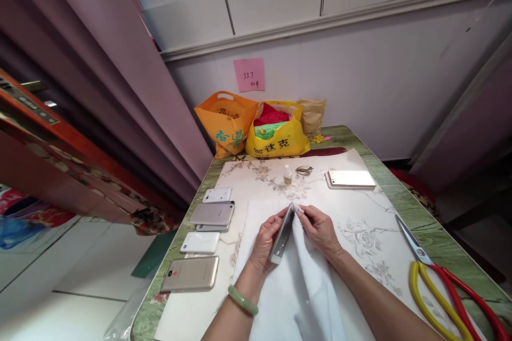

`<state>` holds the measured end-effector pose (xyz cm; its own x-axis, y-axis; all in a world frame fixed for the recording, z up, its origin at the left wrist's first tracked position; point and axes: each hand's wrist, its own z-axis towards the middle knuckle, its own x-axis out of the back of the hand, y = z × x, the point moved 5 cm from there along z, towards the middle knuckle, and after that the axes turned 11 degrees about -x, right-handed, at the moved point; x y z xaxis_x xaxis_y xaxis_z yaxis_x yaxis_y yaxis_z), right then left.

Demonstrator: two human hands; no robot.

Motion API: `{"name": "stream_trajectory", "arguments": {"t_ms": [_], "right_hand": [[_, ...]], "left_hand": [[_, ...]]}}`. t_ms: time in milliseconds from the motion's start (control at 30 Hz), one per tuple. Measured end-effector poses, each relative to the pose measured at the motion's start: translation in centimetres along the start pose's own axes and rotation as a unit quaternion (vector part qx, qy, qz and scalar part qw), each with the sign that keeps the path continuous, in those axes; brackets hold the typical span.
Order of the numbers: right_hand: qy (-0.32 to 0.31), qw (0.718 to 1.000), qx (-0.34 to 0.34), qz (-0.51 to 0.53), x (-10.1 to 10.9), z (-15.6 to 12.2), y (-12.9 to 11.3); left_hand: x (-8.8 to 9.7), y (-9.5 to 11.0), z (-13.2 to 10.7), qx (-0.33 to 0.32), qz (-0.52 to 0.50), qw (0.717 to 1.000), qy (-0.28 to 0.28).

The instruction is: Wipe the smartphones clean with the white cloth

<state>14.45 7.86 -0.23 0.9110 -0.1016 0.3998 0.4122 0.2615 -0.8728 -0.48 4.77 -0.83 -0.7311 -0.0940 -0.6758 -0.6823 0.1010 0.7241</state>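
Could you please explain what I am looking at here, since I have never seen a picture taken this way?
There is no machine: the single picture comes from a camera worn on a person's head, looking down at their own bare hands. The left hand holds a phone on edge, and the right hand presses a white cloth against it. On the table, four more phones lie in a column at the left and another phone lies at the back right. Scissors lie at the right. A small bottle stands farther back, with two shopping bags by the wall.
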Motion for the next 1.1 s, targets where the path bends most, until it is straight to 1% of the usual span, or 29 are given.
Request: {"name": "stream_trajectory", "arguments": {"t_ms": [100,167,233,333,400,467,567,633,733,833,900,933,1000,1100], "right_hand": [[0.017,0.995,0.03,-0.09,0.0,-0.1,-0.1],[0.022,0.988,0.053,-0.144,-0.1,-0.3,-0.4],[0.019,0.982,0.065,-0.174,-0.3,-0.5,-0.6],[0.046,0.985,0.045,-0.158,0.0,-0.7,-0.5],[0.075,0.99,0.017,-0.122,0.5,-0.8,-0.4],[0.091,0.992,-0.009,-0.083,0.8,-0.8,-0.2],[0.085,0.994,-0.03,-0.062,0.6,-0.8,0.0],[0.061,0.995,-0.02,-0.076,0.2,-0.9,-0.2],[0.027,0.996,0.025,-0.084,-0.3,-1.1,-0.6],[0.023,0.995,0.055,-0.079,-0.3,-1.4,-1.1],[0.002,0.994,0.073,-0.079,-0.4,-1.6,-1.7],[-0.024,0.992,0.09,-0.082,-0.6,-1.8,-2.1],[-0.099,0.981,0.142,-0.092,-1.1,-2.2,-3.2],[-0.207,0.948,0.217,-0.105,-1.9,-3.1,-4.7]], "left_hand": [[0.5,0.2,0.0,-0.016,-0.026,0.999,0.021],[0.8,0.3,0.1,-0.013,-0.052,0.998,0.03],[1.3,0.3,0.1,-0.001,-0.079,0.996,0.052],[2.1,0.2,0.2,0.014,-0.11,0.989,0.1],[2.5,0.4,0.2,0.003,-0.118,0.986,0.114],[2.5,0.5,0.3,-0.006,-0.117,0.987,0.106],[2.2,0.2,0.2,0.016,-0.103,0.991,0.081],[2.1,0.0,0.1,0.03,-0.097,0.992,0.07],[2.1,-0.3,0.0,0.034,-0.102,0.992,0.06],[2.1,-0.4,0.0,0.022,-0.105,0.991,0.075],[2.1,-0.3,0.1,0.015,-0.107,0.99,0.092],[2.1,-0.2,0.2,0.014,-0.111,0.989,0.096],[2.0,-0.1,0.4,0.015,-0.125,0.988,0.093],[2.2,-0.1,0.7,0.016,-0.139,0.986,0.089]]}}
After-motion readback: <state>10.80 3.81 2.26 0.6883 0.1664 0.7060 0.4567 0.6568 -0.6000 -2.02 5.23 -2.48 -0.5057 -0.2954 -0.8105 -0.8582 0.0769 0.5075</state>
